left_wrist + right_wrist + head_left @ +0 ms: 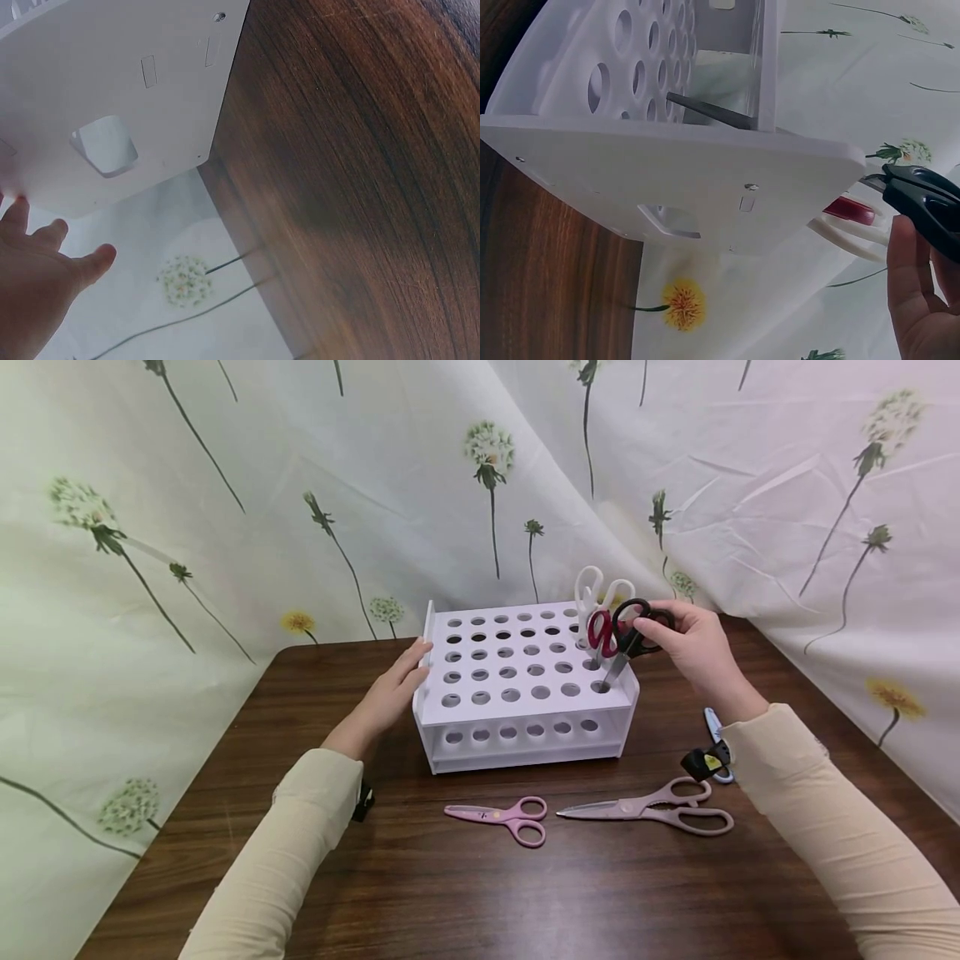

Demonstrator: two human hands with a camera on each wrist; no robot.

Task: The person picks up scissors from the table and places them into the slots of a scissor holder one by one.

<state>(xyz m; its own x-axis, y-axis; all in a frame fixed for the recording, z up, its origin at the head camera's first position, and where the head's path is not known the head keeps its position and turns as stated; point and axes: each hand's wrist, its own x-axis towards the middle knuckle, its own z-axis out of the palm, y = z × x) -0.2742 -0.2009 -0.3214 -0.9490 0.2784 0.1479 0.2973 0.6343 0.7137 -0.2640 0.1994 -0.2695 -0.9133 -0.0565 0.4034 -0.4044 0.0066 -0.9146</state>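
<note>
A white rack (525, 713) with rows of round holes stands on the table. My right hand (701, 647) holds black-handled scissors (634, 644) by the handle, their blades tilted down into the front right hole. In the right wrist view, the black handle (922, 196) lies at the fingers, and a dark blade (712, 112) shows between the rack's boards. Behind them, red-handled scissors (609, 647) and white-handled scissors (584, 618) stand in holes of the right column. My left hand (386, 689) touches the rack's left side panel (172, 112) with extended fingers.
On the brown table (405, 877) in front of the rack lie pink scissors (512, 815) and larger greyish-pink scissors (633, 808). Light blue scissors (712, 722) lie to the right, partly hidden by the right wrist strap. A flower-patterned cloth (420, 485) hangs behind the table.
</note>
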